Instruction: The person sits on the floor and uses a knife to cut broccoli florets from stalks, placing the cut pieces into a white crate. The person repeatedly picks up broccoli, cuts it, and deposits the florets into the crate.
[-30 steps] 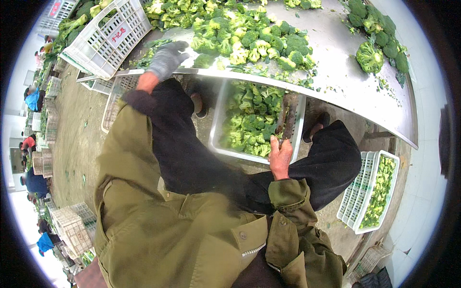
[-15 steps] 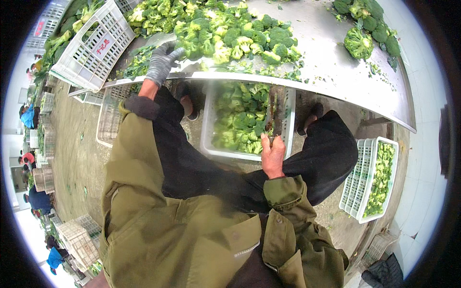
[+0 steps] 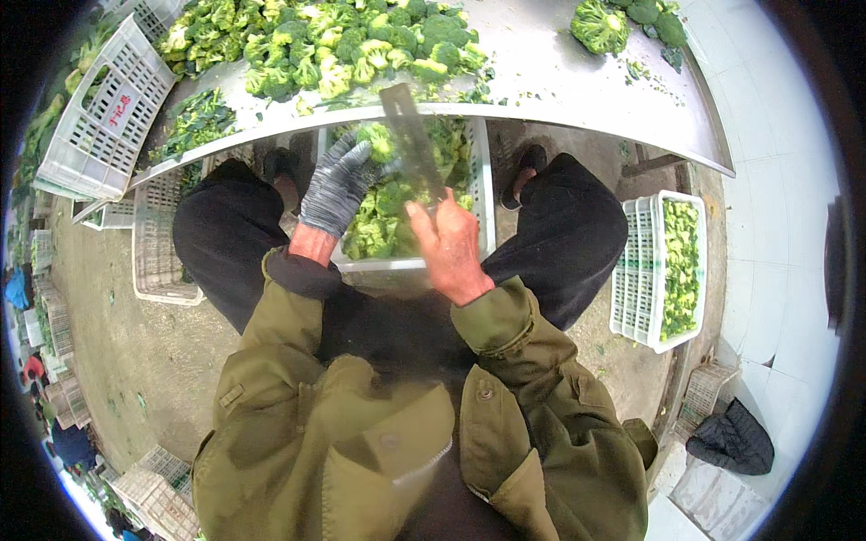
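My left hand (image 3: 341,180), in a grey knitted glove, is closed on a broccoli floret (image 3: 377,141). Bare, my right hand (image 3: 447,242) grips a knife (image 3: 411,135) whose broad, dark blade points up and away, close beside the floret. Whether the blade touches it I cannot tell. Both hands are above a white crate (image 3: 484,194) between my knees, which holds cut broccoli florets (image 3: 383,221). Beyond it, a large heap of broccoli florets (image 3: 347,45) lies on the metal table (image 3: 532,95).
Larger broccoli heads (image 3: 600,25) lie at the table's far right. A white crate (image 3: 108,117) tilts at the table's left end. Another crate of florets (image 3: 658,270) stands on the floor at right. Empty crates (image 3: 155,239) stand at left, and a black jacket (image 3: 732,437) lies lower right.
My left hand has come back from the heap with a floret, over the crate. My right hand has moved left with the knife toward it. The view has shifted right.
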The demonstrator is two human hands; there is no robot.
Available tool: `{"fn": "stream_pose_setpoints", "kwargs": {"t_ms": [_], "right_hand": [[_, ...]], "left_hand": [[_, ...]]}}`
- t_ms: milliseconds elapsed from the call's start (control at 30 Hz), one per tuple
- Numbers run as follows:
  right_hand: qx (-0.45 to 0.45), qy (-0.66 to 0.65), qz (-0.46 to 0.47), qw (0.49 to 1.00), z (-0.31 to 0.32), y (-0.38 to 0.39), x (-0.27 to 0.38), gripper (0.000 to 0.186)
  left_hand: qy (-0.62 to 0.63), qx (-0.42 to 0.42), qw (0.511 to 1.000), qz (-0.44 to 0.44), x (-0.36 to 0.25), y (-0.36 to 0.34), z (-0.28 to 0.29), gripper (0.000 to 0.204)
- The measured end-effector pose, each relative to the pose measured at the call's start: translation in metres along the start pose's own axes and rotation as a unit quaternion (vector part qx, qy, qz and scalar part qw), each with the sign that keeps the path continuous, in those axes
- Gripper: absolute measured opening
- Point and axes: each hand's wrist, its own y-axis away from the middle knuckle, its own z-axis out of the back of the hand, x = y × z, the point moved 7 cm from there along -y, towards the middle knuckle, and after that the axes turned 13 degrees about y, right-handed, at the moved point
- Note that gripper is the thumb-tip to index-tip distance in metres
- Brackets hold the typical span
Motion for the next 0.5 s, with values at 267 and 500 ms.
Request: {"fn": "stream_pose_setpoints", "kwargs": {"t_ms": [267, 500], "right_hand": [[0.005, 0.115, -0.002, 0.993, -0.012, 0.003, -0.012, 0.023], [-0.057, 0.157, 0.094, 0.981, 0.006, 0.002, 0.007, 0.020]], "left_hand": [[-0.004, -0.026, 1.000, 0.013, 0.025, 0.000, 0.019, 0.029], [0.010, 0.027, 1.000, -0.011, 0.026, 0.004, 0.008, 0.030]]}}
